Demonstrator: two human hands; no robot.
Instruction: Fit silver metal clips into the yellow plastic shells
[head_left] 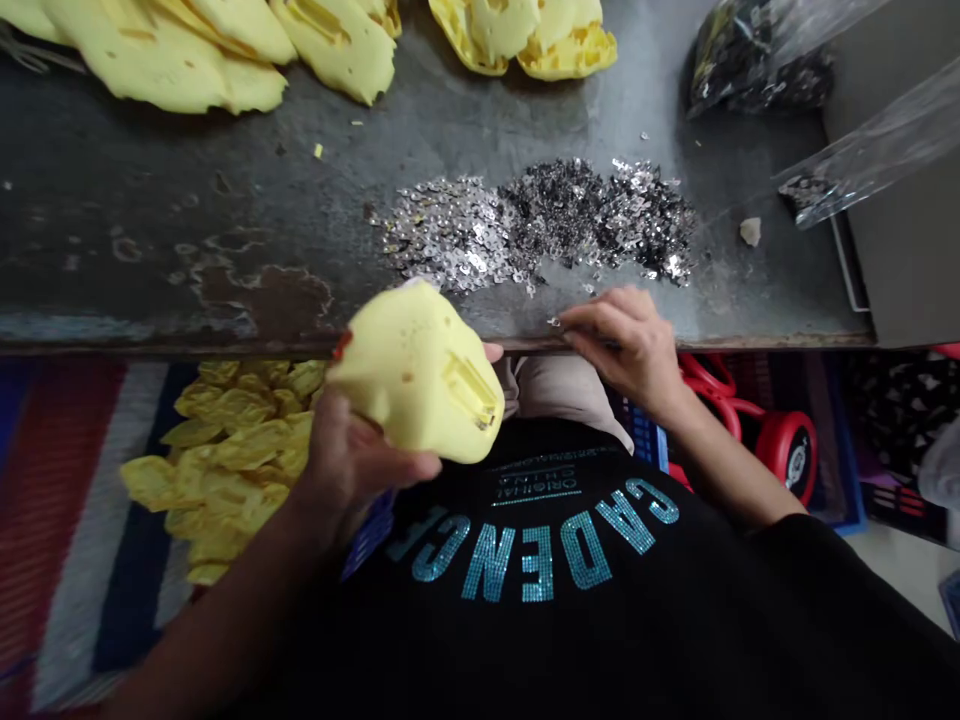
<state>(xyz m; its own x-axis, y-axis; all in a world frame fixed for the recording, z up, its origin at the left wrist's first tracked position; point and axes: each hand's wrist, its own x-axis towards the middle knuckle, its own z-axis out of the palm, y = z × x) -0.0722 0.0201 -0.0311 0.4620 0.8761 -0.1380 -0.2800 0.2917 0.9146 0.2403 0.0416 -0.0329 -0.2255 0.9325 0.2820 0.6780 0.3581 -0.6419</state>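
Note:
My left hand grips a pale yellow foam piece with a raised slot, held just below the front edge of the dark metal table. My right hand rests on the table's front edge, fingertips pinched on a tiny silver piece beside a spread of small shiny silver and dark bits.
More yellow foam pieces lie along the table's far edge. A heap of yellow scraps sits below the table at left on a striped mat. Clear plastic bags lie at the far right; a red-wheeled object stands under the table.

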